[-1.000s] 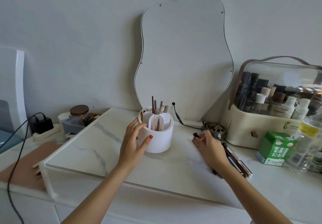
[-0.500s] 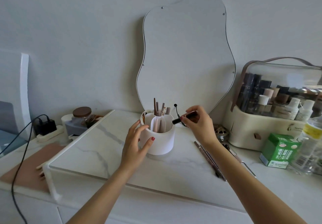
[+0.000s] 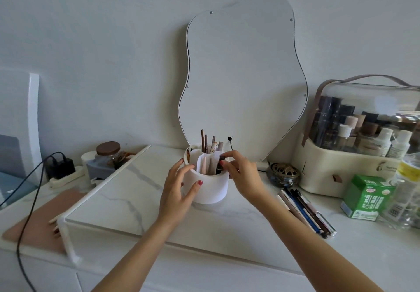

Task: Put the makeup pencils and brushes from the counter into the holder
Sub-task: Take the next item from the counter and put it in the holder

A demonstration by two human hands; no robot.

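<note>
A white round holder (image 3: 211, 189) with inner dividers stands on the marble-look board (image 3: 127, 201) and has several pencils and brushes upright in it. My left hand (image 3: 179, 189) cups its left side, thumb on the front wall. My right hand (image 3: 243, 176) is at the holder's right rim, fingertips pinching the top of a dark makeup pencil (image 3: 220, 165) that stands almost fully inside a right compartment. A bundle of several loose pencils (image 3: 304, 210) lies on the counter right of my right forearm.
A wavy mirror (image 3: 243, 76) leans on the wall behind the holder. To the right are a brass ornate dish (image 3: 284, 173), a cosmetics case (image 3: 354, 155) with bottles, a green carton (image 3: 366, 196) and a clear bottle (image 3: 406, 191). A jar (image 3: 108, 153), charger and cable sit left.
My right hand picked a dark pencil off the counter, carried it left to the holder and lowered it into a right compartment. My left hand stayed on the holder.
</note>
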